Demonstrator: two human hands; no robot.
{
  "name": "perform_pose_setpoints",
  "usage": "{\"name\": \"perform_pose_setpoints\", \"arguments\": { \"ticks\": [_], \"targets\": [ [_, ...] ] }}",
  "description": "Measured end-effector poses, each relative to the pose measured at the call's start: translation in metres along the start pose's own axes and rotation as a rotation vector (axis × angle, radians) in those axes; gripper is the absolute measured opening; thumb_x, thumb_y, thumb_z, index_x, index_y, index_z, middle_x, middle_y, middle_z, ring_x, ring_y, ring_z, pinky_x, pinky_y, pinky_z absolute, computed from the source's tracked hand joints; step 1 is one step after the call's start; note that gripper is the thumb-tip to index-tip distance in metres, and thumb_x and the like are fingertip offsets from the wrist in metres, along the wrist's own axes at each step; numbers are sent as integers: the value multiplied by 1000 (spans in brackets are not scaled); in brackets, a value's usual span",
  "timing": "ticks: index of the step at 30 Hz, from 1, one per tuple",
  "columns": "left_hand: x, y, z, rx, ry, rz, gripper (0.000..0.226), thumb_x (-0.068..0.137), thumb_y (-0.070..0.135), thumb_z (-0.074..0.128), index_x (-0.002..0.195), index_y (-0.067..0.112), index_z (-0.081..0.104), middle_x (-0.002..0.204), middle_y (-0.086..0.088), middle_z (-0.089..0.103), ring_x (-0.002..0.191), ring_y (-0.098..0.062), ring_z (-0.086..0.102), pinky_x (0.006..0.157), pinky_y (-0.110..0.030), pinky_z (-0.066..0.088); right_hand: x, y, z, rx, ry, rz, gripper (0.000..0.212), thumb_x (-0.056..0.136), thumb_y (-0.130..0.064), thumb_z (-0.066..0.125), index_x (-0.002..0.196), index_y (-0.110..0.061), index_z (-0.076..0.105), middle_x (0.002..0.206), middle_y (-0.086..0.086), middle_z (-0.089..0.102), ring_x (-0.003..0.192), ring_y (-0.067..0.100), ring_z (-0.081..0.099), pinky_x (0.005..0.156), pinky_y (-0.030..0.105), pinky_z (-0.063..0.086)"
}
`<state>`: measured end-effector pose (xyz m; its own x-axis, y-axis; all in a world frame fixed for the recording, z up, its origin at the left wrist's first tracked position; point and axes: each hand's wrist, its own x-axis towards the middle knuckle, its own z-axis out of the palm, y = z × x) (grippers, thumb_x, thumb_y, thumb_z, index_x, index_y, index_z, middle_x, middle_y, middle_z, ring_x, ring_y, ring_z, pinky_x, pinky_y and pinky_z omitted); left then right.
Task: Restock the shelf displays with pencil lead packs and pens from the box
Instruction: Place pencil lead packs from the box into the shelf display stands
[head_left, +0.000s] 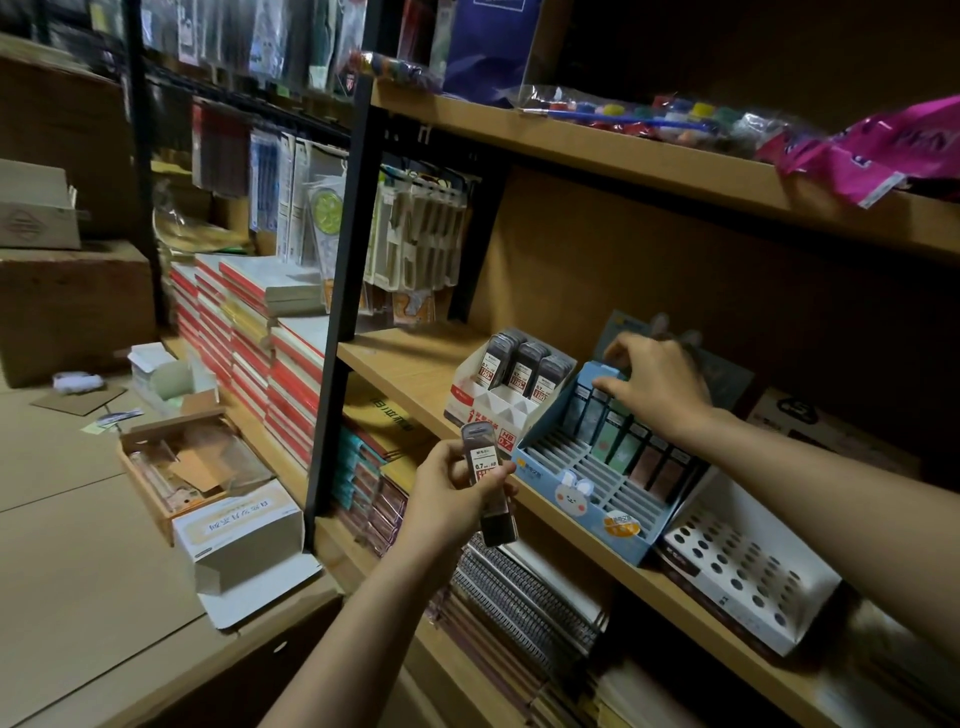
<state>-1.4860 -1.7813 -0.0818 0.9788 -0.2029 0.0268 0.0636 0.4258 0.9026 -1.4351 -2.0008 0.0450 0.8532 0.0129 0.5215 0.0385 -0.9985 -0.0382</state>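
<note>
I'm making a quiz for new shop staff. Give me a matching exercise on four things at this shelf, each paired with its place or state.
Things:
1. left hand
2. right hand
3. white display
4. holed display

Places or states:
A. rightmost on the middle shelf, its holes bare
B. reaches into the back of the blue display
C. holds lead packs below the shelf edge
D. left of the blue display, packs standing in it

Pairs: 1-C, 2-B, 3-D, 4-A

Dim warm light is falling across the tan wooden shelf (415, 364); deep shadow is swallowing everything above and right of it, and wide-angle distortion is bending its edges.
</note>
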Motion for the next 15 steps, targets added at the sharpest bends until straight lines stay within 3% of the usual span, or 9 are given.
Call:
{"name": "perform_pose_setpoints", "arguments": {
  "ticks": [3,6,11,13,15],
  "targets": [
    [0,-1,0,4,2,-4,36,78,13,69,112,14,54,98,-7,73,87,-23,72,71,-37,60,-1,1,0,-34,-10,71,24,80,-34,79,91,-15,69,86,7,71,84,24,66,73,41,56],
    [-1,-3,1,26,-5,5,33,81,12,67,112,15,55,99,-6,73,86,-20,72,69,-33,59,-5,1,3,-70,24,63,22,86,-35,72,86,-13,72,76,7,68,71,23,62,62,35,54],
    [-1,-3,1,74,5,55,29,90,8,61,116,21,57,99,-5,73,85,-16,73,66,-25,57,-6,-3,5,-60,10,61,37,97,-36,55,78,-9,73,64,8,64,55,23,57,49,28,44],
    [-2,-3,2,72,-8,67,27,93,8,57,118,20,57,97,-6,74,87,-18,72,69,-25,57,-5,-3,4,-95,-15,78,41,98,-37,52,76,-9,72,70,11,65,59,24,58,51,29,45],
    [-3,-1,2,75,-5,78,25,95,10,55,118,20,57,96,-6,73,88,-19,72,77,-33,59,-5,-6,3,-87,29,107,34,97,-38,51,87,-11,69,91,11,63,77,26,60,64,34,51]
  ]
}}
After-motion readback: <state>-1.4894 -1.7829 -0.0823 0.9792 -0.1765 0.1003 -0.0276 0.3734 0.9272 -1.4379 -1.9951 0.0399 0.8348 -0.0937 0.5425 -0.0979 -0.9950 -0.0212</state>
